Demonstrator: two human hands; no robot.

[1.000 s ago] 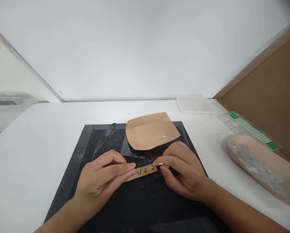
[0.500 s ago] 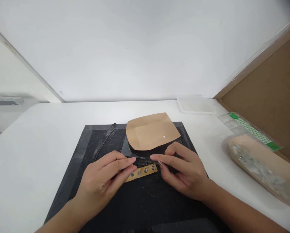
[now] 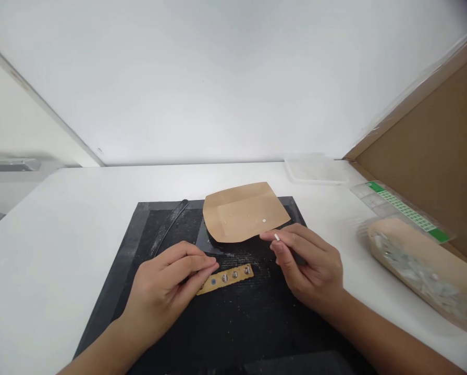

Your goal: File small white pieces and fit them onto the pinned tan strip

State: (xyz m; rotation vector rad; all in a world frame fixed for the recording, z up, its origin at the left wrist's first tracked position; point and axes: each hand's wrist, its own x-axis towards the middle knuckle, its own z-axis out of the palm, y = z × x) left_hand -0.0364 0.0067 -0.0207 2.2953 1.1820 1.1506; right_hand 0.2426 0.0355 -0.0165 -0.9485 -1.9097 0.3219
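Observation:
My left hand (image 3: 179, 281) is closed in a pinch above the left end of a yellowish-brown strip (image 3: 239, 273) with several small round metallic and blue pieces on it. Whatever sits between those fingertips, if anything, is hidden. Between thumb and forefinger, my right hand (image 3: 307, 258) grips a small white piece (image 3: 277, 237), just in front of a tan paper tray (image 3: 233, 208). Inside that tray lie a white bit (image 3: 263, 220) and a few tiny specks. The strip rests on a black mat (image 3: 233, 323), its left end covered by my left hand.
A thin dark stick (image 3: 171, 226) lies on the mat's left side. To the right, a tan paper tray (image 3: 397, 226) holds many clear bits, beside a clear sheet with a green label (image 3: 407, 211). A translucent shallow container (image 3: 315, 172) stands at the back, near a cardboard wall (image 3: 432, 135).
My right hand has moved right and slightly up, away from the strip; the small piece in its fingers now shows white. My left hand has barely shifted.

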